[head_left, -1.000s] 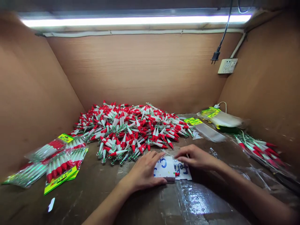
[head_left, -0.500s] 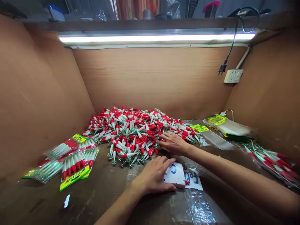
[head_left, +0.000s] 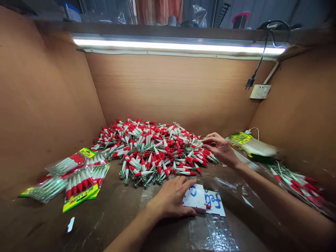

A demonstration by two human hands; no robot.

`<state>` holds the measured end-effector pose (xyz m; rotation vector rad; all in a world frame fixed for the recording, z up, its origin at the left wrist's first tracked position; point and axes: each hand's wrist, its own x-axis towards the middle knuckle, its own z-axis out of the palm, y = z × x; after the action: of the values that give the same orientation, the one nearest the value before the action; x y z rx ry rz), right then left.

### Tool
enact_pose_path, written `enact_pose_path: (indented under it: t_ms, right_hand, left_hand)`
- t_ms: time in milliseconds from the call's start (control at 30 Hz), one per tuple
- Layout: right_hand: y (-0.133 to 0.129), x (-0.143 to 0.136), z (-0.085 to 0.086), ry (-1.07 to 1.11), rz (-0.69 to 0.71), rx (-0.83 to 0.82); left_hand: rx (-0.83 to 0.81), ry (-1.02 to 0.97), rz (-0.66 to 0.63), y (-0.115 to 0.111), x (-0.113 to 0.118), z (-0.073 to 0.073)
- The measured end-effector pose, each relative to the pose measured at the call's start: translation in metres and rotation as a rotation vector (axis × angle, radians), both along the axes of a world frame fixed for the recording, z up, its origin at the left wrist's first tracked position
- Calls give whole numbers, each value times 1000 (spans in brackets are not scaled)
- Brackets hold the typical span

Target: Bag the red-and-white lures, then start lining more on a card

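Left hand [head_left: 172,197] lies flat, palm down, fingers spread, pressing on a white block [head_left: 195,200] marked with blue handwriting, near the front edge of the tabletop [head_left: 110,217]. One red-tipped lure [head_left: 208,206] shows at the block's right edge, half hidden under it.

Right hand [head_left: 220,148] is stretched forward to the right flank of the lure pile [head_left: 152,150], thumb and forefinger drawn close at the pile's edge. Whether a lure sits between the fingertips cannot be told; the other fingers are loosely curled.

The pile is a dense heap of red-and-white squid jigs with green hook crowns, tangled at all angles.

Judgement on technique: pinch one jig by its smooth red-and-white body, not the hook crown, since the crowns look likely to snag neighbours or skin. Lift straight out of the flank, from the loose outer layer. The left hand should keep steady pressure so the block does not slide.

Filled packets [head_left: 78,178] lie far left; empty bags [head_left: 252,145] far right.
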<state>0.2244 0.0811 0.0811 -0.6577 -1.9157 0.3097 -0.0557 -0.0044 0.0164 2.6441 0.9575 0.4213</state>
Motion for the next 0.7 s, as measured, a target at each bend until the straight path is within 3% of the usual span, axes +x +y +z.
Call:
enact_pose_path:
  t_ms: [100, 200, 333, 433, 567, 700]
  right_hand:
    - [-18, 36, -24, 173, 117, -265]
    - [-29, 65, -67, 242, 140, -453]
    - [-37, 81, -111, 389, 151, -620]
    - [-42, 77, -114, 392, 120, -652]
    - [-52, 70, -98, 358, 9, -558]
    - [-61, 68, -90, 359, 87, -631]
  left_hand:
    - [-8, -2, -9, 1, 0, 0]
    - [-22, -12, -48, 3, 1, -2]
    - [-40, 2, -66, 7, 1, -4]
    - [-44, 5, -61, 9, 0, -5]
    - [-47, 16, -49, 9, 1, -4]
    - [-38, 11, -58, 9, 2, -3]
